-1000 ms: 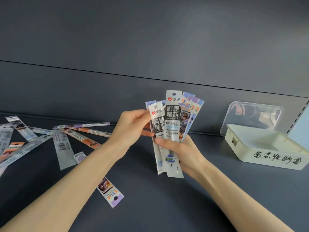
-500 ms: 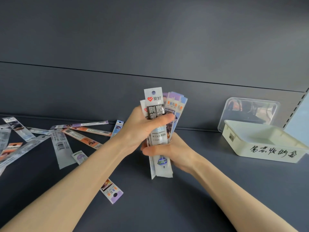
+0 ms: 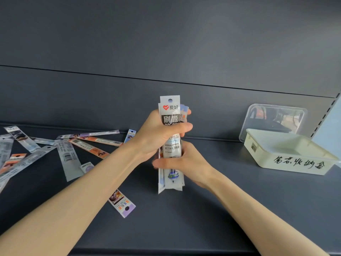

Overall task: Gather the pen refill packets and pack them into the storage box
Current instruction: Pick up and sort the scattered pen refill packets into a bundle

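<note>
Plastic refill packets (image 3: 171,111) bunched upright above the shelf's (image 3: 221,218) middle; left hand (image 3: 156,137) grips the bundle's upper half, right hand (image 3: 186,163) grips its lower half; loose packets (image 3: 68,156) lie toward the left edge; cream storage box (image 3: 295,163) stands near the right edge.

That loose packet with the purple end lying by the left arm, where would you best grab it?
Probably the purple end with the hang hole, approached from the front right. The packet lies flat on the shelf and that end is free, while its other end is hidden behind the left forearm. A low pinch grip across its narrow width suits it.
</note>
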